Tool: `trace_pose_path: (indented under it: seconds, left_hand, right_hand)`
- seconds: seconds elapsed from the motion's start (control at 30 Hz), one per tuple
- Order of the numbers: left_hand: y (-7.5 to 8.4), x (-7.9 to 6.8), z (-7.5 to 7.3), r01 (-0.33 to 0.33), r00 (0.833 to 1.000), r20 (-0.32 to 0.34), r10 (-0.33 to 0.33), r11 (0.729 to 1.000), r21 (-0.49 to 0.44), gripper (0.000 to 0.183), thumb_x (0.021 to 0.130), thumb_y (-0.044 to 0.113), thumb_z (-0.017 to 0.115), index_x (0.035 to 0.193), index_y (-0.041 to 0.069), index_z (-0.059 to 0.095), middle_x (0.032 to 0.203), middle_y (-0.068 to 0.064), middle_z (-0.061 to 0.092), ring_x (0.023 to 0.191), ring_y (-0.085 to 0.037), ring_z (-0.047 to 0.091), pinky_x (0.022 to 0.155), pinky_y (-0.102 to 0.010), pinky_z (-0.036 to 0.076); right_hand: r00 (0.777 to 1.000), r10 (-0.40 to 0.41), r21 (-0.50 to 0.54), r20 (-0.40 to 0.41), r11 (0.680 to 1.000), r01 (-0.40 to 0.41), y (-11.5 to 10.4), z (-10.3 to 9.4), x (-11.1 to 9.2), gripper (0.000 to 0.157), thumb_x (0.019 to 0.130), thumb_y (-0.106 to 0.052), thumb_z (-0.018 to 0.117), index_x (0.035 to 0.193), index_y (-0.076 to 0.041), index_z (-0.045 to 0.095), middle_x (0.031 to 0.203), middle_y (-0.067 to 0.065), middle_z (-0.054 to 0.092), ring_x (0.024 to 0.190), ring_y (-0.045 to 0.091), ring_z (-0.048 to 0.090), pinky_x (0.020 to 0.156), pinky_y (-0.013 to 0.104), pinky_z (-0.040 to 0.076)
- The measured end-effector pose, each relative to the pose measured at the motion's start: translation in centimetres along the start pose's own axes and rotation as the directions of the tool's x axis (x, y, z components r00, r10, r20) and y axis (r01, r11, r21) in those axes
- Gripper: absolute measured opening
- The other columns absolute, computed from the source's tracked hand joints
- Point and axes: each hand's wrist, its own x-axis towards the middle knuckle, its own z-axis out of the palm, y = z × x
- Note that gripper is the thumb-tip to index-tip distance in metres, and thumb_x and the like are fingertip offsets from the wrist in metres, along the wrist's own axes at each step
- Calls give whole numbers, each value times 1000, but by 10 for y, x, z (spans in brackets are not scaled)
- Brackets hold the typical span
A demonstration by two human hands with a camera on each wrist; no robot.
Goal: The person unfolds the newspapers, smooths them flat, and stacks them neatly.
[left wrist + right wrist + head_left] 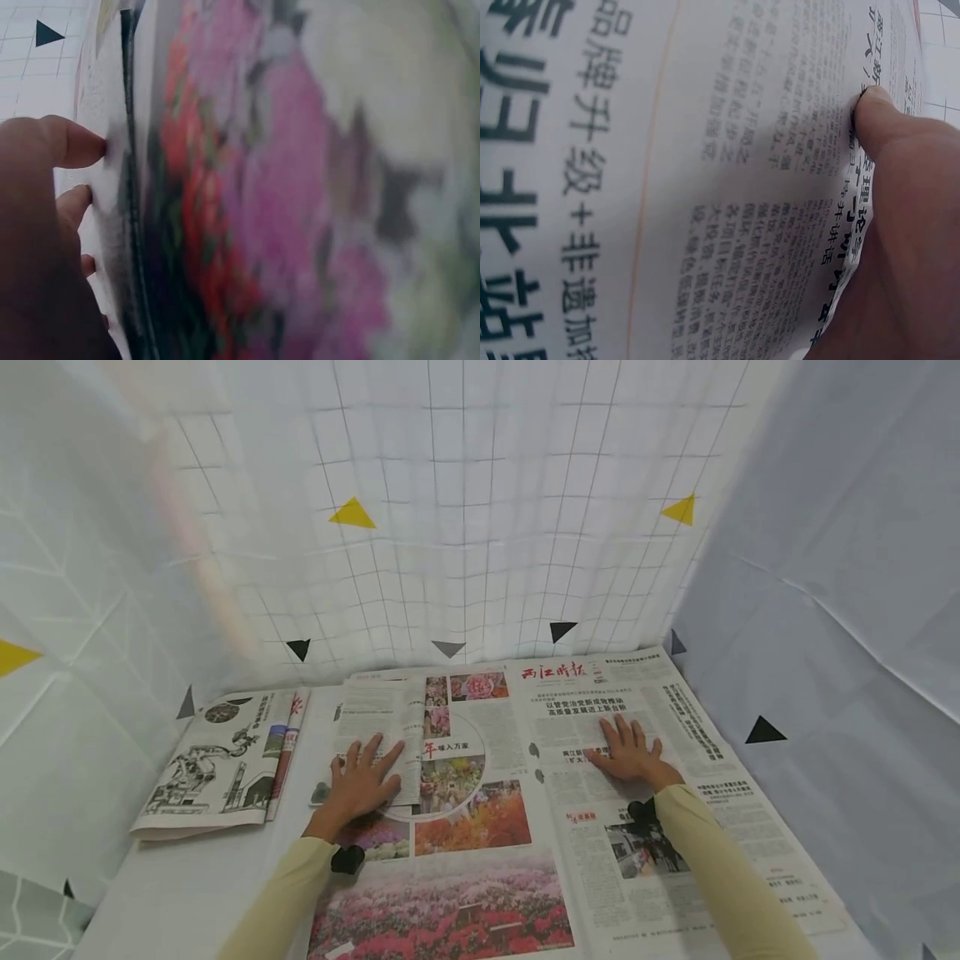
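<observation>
A large newspaper (480, 893) lies unfolded, with flower photos on its left page and columns of print under a red masthead on its right. Over the upper left page lies a narrow strip of printed paper (378, 718). My left hand (363, 785) rests on this strip with its fingers spread. My right hand (633, 756) lies flat on the right page, fingers apart, below the bold headline. In the left wrist view, the left fingertips (94, 150) touch the paper beside a dark-edged flower photo. The right thumb (877, 112) presses on print in the right wrist view.
A folded newspaper (210, 768) with a line drawing lies on the white table at the left, over another with red print. White gridded sheeting (465, 527) rises behind, and pale sheets (840, 610) stand at both sides, marked with yellow and black triangles.
</observation>
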Motion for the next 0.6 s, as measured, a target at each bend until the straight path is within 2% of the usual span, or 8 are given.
trace_pose_path:
  seconds: [0.13, 0.2, 0.37, 0.47, 0.6]
  left_hand:
    - [4, 4, 6, 5, 1000, -3, -5, 1000, -9, 65, 105, 50, 48, 163, 27, 31, 173, -17, 14, 156, -54, 8, 111, -79, 12]
    - [8, 6, 9, -2, 1000, -24, 1, 1000, -16, 65, 104, 51, 49, 163, 28, 33, 173, -17, 16, 156, -55, 8, 112, -80, 12]
    - [16, 13, 20, -18, 996, -89, 16, 1000, -25, 63, 103, 50, 51, 161, 27, 37, 171, -18, 21, 155, -57, 12, 112, -83, 11]
    - [22, 16, 24, -27, 994, -111, 24, 999, -24, 62, 103, 49, 50, 160, 27, 38, 171, -19, 23, 154, -58, 14, 112, -84, 12]
    - [35, 22, 29, -38, 992, -120, 34, 999, -27, 61, 104, 48, 51, 160, 27, 39, 171, -18, 24, 154, -58, 15, 112, -85, 12]
  right_hand:
    - [1000, -3, -25, -11, 1000, 3, 9, 7, 6, 116, 89, -88, 36, 166, -9, 2, 171, 24, -14, 156, 54, -16, 115, 81, -14]
    - [1000, 1, -27, -9, 1000, -1, 4, 4, 2, 110, 93, -82, 38, 166, -7, 2, 171, 26, -13, 156, 55, -15, 115, 81, -13]
    - [1000, 17, -18, 6, 1000, -17, 0, 0, 0, 109, 94, -81, 39, 166, -8, 1, 172, 23, -15, 157, 53, -17, 117, 80, -14]
    - [1000, 15, -22, -3, 1000, -15, 9, 7, 8, 122, 84, -95, 31, 166, -10, -1, 172, 22, -17, 157, 51, -18, 116, 79, -15]
    - [1000, 10, -9, -12, 1000, -10, 13, 8, 10, 129, 77, -101, 28, 166, -11, 1, 172, 22, -16, 157, 52, -18, 115, 80, -16]
